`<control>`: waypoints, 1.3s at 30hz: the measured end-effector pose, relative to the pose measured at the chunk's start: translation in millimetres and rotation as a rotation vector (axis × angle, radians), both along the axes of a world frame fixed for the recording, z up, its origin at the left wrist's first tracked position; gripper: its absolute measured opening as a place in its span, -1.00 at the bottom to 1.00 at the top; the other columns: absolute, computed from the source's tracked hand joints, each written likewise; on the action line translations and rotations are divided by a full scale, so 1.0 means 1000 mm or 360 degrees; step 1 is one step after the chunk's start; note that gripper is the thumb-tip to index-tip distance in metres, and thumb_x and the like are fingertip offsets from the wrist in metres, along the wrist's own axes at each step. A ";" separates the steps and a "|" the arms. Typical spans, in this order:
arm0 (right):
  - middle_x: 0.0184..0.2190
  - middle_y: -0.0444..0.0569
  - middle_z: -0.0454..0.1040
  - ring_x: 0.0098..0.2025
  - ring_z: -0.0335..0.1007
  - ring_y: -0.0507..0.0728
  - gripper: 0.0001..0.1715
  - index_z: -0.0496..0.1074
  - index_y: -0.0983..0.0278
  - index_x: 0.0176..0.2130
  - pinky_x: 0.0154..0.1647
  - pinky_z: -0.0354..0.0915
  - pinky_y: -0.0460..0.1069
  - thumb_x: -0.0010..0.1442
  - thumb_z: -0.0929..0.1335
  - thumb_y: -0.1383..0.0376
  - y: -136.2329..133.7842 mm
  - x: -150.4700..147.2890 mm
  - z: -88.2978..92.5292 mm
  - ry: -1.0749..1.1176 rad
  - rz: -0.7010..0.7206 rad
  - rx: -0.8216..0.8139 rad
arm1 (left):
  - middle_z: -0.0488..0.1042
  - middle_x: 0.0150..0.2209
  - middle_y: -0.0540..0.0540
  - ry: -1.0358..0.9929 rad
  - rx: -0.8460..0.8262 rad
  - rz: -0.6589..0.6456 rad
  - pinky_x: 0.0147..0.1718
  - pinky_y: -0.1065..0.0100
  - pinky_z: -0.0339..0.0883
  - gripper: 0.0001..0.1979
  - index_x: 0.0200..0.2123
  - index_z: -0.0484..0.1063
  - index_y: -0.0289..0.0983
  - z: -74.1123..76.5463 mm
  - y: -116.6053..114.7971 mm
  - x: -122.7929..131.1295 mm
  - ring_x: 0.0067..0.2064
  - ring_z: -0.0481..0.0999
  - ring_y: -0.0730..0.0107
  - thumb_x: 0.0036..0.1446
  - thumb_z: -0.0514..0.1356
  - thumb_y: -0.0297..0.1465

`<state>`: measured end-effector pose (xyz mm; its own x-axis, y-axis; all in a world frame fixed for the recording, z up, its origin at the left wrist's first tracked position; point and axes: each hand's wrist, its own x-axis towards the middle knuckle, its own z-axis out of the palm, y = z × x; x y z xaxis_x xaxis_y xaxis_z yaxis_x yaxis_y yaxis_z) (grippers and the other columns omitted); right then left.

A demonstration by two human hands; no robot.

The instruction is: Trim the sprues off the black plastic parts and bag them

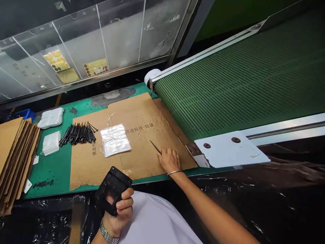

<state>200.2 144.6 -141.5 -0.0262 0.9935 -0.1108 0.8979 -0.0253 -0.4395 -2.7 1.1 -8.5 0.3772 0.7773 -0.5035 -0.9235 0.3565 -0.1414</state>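
The left hand (117,211) is gripping a chunky black plastic housing (113,184), its fingers (124,203) curling tightly through the hollow frame. The right hand (169,161) is resting on a creased corrugated cardboard sheet (142,135) and pinching a thin black rod (155,147). A bristling heap of similar black rods (77,134) is straddling the cardboard's edge and the green counter (81,105). A crinkled clear plastic bag (115,139) is lying on the cardboard, just beneath a perforated green conveyor belt (241,84).
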 end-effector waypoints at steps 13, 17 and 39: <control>-0.50 -0.14 0.43 -0.49 0.34 -0.03 -0.64 0.40 0.35 -0.31 -0.52 0.26 -0.18 0.27 0.16 0.19 -0.037 -0.083 0.087 0.1161 0.1138 -0.0131 | 0.40 -0.45 -0.23 0.0361 -0.0313 -0.0405 -0.72 0.65 0.13 -0.83 -0.41 0.37 -0.47 -0.042 0.013 -0.007 -0.59 0.33 0.61 0.05 0.16 -0.42; -0.50 -0.06 0.40 -0.48 0.29 0.02 -0.69 0.34 0.37 -0.35 -0.48 0.23 -0.11 0.27 0.13 0.27 -0.026 -0.071 0.067 0.0887 0.0777 0.0131 | 0.47 -0.35 -0.39 0.0606 -0.0519 -0.0280 -0.55 0.43 0.34 -0.76 -0.29 0.34 -0.44 -0.068 0.017 -0.015 -0.42 0.51 0.28 0.18 0.00 -0.36; -0.21 -0.03 0.39 -0.15 0.32 0.11 -0.76 0.38 0.35 -0.24 -0.14 0.27 0.09 0.19 0.30 0.20 0.038 -0.218 -0.008 -0.0065 0.1072 -0.0132 | 0.46 -0.47 -0.07 0.2369 -0.0103 0.0094 -0.44 0.44 0.25 -0.80 -0.37 0.48 -0.31 -0.127 0.059 -0.115 -0.42 0.39 0.39 -0.17 0.30 -0.43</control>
<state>-18.1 182.8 -149.9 -0.6307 0.7498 -0.2002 0.7452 0.5132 -0.4258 -117.4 59.8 -135.8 -0.5314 0.7345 -0.4221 -0.2441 0.3445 0.9065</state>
